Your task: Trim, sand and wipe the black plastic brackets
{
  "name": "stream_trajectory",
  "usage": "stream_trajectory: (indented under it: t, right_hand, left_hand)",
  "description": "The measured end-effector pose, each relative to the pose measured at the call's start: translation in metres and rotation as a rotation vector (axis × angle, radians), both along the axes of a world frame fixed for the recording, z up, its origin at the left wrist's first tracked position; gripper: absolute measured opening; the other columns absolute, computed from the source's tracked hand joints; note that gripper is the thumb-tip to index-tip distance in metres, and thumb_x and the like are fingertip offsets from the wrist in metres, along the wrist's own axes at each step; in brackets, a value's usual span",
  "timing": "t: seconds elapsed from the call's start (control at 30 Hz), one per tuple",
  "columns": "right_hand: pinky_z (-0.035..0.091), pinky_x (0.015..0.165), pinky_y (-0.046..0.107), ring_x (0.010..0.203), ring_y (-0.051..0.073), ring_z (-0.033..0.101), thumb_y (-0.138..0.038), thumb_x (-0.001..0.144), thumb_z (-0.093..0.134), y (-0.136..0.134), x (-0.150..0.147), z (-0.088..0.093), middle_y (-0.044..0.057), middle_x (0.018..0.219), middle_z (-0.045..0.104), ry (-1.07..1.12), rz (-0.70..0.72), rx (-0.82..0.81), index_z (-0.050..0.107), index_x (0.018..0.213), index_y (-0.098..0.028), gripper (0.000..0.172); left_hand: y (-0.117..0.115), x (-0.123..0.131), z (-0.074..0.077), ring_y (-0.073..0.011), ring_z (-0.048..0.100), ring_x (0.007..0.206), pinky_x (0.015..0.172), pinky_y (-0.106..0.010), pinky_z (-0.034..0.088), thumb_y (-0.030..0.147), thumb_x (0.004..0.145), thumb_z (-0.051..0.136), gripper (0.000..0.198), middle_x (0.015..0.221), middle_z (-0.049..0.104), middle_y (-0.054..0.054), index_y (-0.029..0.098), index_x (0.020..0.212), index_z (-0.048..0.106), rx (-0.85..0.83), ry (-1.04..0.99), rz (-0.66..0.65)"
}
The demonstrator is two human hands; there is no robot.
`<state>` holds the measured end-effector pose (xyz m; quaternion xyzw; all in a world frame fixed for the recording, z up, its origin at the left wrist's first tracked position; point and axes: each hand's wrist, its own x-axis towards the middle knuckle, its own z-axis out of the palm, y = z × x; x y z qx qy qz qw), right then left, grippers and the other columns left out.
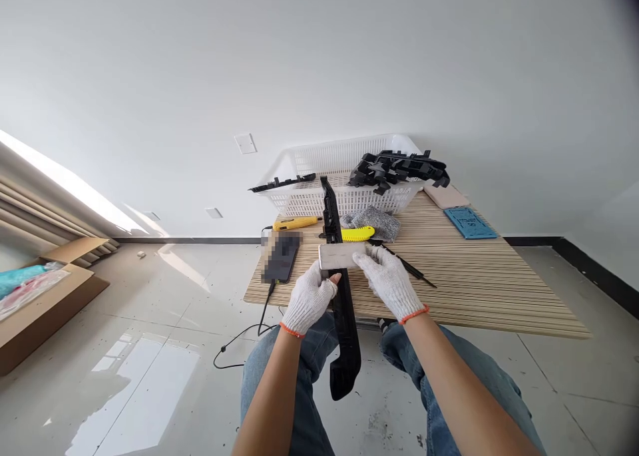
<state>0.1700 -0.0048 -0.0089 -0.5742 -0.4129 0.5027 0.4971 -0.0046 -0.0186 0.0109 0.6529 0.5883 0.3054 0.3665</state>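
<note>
My left hand (308, 301), in a white knit glove with a bare thumb tip, is closed around a long black plastic trim piece (344, 329). The piece slants from the basket side down over my lap, its hooked lower end hanging past the table edge. A pale, flat rectangular pad (339, 257) lies across it, and my gloved right hand (390, 283) pinches the pad's right end. The pad's underside is hidden. Just beyond are a yellow-handled cutter (357, 233), a grey cloth (377, 222) and thin dark rods (412, 268).
A white basket (309, 203) with more black plastic parts (397, 168) stands against the wall. On the striped table (479, 289) lie a yellow tool (297, 224), a cabled phone (283, 259), a blue packet (470, 223) and a pinkish item (446, 195). A cardboard box (54, 303) sits at left.
</note>
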Motion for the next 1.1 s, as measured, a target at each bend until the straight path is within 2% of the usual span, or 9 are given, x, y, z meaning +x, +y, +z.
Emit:
stream_trajectory:
  t: [0.2,0.43,0.6,0.77,0.83,0.97,1.1]
  right_hand:
    - [0.023,0.034,0.019,0.038,0.006,0.032,-0.050,0.073,0.075,-0.001,-0.002,0.006,-0.010,0.050,0.042,0.104,-0.014,-0.065,0.063,0.094,-0.021,0.038]
    - [0.023,0.032,0.016,0.036,0.005,0.033,-0.048,0.066,0.077,0.003,0.001,0.007,-0.011,0.048,0.043,0.307,-0.234,-0.077,0.057,0.089,-0.022,0.040]
    - [0.023,0.031,0.016,0.035,0.006,0.033,-0.049,0.065,0.078,0.003,-0.001,0.006,-0.012,0.046,0.041,0.291,-0.193,-0.077,0.060,0.091,-0.022,0.042]
    - [0.023,0.031,0.017,0.035,0.007,0.034,-0.049,0.068,0.077,0.001,-0.003,0.006,-0.012,0.047,0.042,0.171,-0.116,-0.055,0.063,0.101,-0.021,0.045]
    - [0.024,0.031,0.017,0.035,0.007,0.034,-0.048,0.069,0.076,0.000,-0.003,0.007,-0.012,0.047,0.042,0.145,-0.128,-0.042,0.062,0.103,-0.022,0.045]
    - [0.024,0.032,0.016,0.035,0.007,0.034,-0.049,0.070,0.073,0.002,-0.003,0.008,-0.013,0.047,0.042,0.190,-0.188,-0.069,0.058,0.097,-0.023,0.040]
    - [0.024,0.032,0.016,0.036,0.007,0.035,-0.048,0.070,0.073,0.004,-0.002,0.004,-0.012,0.047,0.043,0.192,-0.174,-0.059,0.054,0.090,-0.024,0.037]
  left_hand:
    - [0.002,-0.001,-0.005,-0.0203,0.066,0.087,0.076,-0.028,0.050,0.032,0.089,0.059,0.035,0.091,0.075,-0.003,0.024,0.123,0.068,0.003,-0.003,0.010]
    - [0.005,-0.002,-0.015,-0.0168,0.066,0.080,0.073,-0.026,0.051,0.033,0.091,0.059,0.040,0.095,0.076,-0.003,0.023,0.129,0.065,-0.036,-0.085,-0.016]
    - [0.005,-0.003,-0.015,-0.0171,0.066,0.081,0.073,-0.026,0.052,0.034,0.091,0.058,0.038,0.095,0.076,-0.003,0.022,0.127,0.066,-0.032,-0.102,-0.019]
    - [0.003,-0.001,-0.011,-0.0174,0.066,0.082,0.074,-0.027,0.052,0.032,0.091,0.059,0.038,0.096,0.075,-0.003,0.023,0.127,0.065,-0.026,-0.116,-0.022]
    - [0.003,-0.001,-0.010,-0.0179,0.066,0.081,0.073,-0.027,0.052,0.033,0.090,0.059,0.038,0.093,0.075,-0.003,0.023,0.126,0.066,-0.025,-0.106,-0.018]
    - [0.003,-0.003,-0.012,-0.0177,0.066,0.080,0.073,-0.027,0.051,0.033,0.090,0.059,0.037,0.092,0.075,-0.002,0.023,0.126,0.066,-0.020,-0.076,-0.017]
    - [0.005,-0.004,-0.014,-0.0170,0.065,0.079,0.071,-0.026,0.050,0.034,0.091,0.058,0.037,0.091,0.075,-0.002,0.023,0.125,0.066,-0.023,-0.074,-0.023]
